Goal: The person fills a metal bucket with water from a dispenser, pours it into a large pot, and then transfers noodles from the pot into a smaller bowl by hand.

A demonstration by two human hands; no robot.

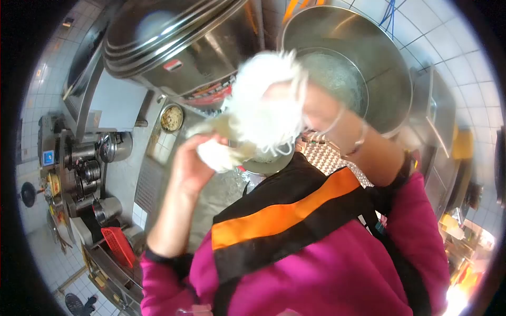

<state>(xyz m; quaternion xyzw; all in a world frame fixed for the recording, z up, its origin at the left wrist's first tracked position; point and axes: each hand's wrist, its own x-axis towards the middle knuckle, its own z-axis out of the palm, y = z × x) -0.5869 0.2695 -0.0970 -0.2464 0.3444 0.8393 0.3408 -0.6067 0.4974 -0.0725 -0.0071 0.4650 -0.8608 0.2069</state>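
Both hands raised before a large steel pot (369,58), left hand (192,163) with fingers closed on white noodles (263,113), right hand (311,102) blurred, grip unclear.

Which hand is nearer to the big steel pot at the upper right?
The right. The right hand, blurred, is up against the white noodles in front of the steel pot's rim. The left hand grips the noodles' lower end, further left of it.

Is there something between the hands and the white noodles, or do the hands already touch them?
Nothing visible lies between them. The left hand touches the white bundle of noodles from below. The right hand is mostly hidden behind the bundle, so its grip cannot be judged.
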